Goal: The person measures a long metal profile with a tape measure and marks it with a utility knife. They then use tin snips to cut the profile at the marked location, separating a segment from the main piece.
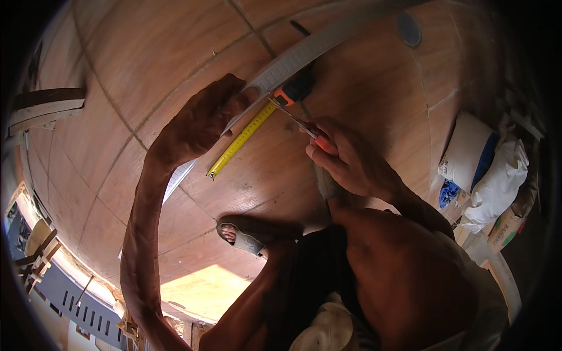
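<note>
My left hand [219, 111] is closed around a long, pale grey metal strip [316, 51] with a row of marks along it. The strip runs from the upper right down past my left wrist, where a pale length [180, 175] shows again. In my right hand [351, 158] is a pair of snips [324, 142] with orange-red handles. Their blades point up and left, with the tips at the strip's edge beside my left fingers; whether they bite into it I cannot tell. A black and orange tape measure [294, 89] lies just beyond, its yellow blade [243, 140] drawn out.
Brown tiles [175, 52] cover the floor. At the right sit a white sack [497, 175] and a white and blue bag [466, 149]. Curved wooden pieces [47, 108] stand at the far left. My sandalled foot [241, 235] rests below the tape blade. A grey oval object [408, 29] lies far off.
</note>
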### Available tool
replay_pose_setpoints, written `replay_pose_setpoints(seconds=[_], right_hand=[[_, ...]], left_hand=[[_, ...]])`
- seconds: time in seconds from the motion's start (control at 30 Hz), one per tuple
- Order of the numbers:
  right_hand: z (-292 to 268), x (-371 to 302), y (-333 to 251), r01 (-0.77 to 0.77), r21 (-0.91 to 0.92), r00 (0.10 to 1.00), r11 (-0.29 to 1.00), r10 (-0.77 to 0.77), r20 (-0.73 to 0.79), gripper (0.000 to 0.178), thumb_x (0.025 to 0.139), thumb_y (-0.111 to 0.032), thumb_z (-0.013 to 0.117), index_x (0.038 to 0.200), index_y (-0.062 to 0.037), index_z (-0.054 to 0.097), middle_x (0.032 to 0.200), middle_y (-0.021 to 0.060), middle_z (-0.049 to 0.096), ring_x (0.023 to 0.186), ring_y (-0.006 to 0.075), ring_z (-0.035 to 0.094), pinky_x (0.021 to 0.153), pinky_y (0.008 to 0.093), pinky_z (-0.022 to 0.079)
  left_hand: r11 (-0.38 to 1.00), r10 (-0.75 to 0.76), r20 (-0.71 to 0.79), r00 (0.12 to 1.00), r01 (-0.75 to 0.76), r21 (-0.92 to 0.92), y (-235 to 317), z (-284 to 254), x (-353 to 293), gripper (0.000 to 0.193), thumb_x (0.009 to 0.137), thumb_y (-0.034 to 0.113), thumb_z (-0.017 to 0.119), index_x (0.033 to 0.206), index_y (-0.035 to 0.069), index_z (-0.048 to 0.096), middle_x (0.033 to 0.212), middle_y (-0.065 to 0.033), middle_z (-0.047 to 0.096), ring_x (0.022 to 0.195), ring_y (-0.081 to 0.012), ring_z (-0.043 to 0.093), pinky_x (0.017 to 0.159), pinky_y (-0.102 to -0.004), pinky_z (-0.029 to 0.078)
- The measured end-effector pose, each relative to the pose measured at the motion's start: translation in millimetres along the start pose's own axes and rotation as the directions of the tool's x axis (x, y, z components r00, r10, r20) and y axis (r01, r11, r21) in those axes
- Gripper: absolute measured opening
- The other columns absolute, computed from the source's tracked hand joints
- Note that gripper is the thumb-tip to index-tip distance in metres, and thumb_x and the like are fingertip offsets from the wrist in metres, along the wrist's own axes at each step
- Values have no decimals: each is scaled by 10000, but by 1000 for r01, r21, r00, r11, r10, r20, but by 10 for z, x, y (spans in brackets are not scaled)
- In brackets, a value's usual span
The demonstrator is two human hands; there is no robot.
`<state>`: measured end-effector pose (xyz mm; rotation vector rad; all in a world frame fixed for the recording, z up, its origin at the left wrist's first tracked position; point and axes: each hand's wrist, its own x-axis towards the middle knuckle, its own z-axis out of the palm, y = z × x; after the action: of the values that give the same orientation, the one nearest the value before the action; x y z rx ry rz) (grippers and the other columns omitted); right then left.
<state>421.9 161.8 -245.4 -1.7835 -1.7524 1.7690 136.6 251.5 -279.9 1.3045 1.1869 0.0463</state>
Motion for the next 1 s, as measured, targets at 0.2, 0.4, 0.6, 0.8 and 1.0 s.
replay_pose_setpoints(seconds=[0.2,0.4,0.6,0.8,1.0], right_hand=[[65,-33,160,13,9,997,1000,-13,-74,312,1030,-277,645,1044,35,640,838,228,681,806,381,697,750,467,529],[118,-10,65,15,26,992,1000,-12,-122,319,1043,-282,634,999,34,625,773,229,663,748,411,678,735,487,518],[117,3,74,42,-15,984,999,-44,-170,317,1053,-275,626,977,33,626,729,225,654,697,410,676,698,491,520],[116,26,17,16,-12,990,1000,-17,-140,340,1052,-288,630,971,43,638,695,209,657,669,386,689,682,481,536],[114,45,-18,7,-39,990,999,-12,-142,354,1047,-292,633,965,52,650,702,214,669,680,392,707,685,484,549]], left_hand=[[975,223,-121,967,-224,8,21,235,2,514,1056,458,683,1305,30,546,968,-142,669,853,-225,654,767,-371,543],[953,297,-315,901,-258,162,130,465,-43,387,1033,323,721,1209,27,545,984,-217,713,844,-398,712,743,-499,534],[931,317,-343,884,-221,291,192,495,-35,408,987,363,776,1145,23,617,978,-214,721,834,-404,721,693,-495,542],[909,357,-427,831,-204,364,214,533,-88,478,949,408,807,1146,17,617,979,-200,720,838,-404,733,682,-499,572],[847,446,-471,761,-189,497,100,619,-28,523,944,453,793,1184,27,607,1022,-188,722,897,-389,744,706,-483,614]])
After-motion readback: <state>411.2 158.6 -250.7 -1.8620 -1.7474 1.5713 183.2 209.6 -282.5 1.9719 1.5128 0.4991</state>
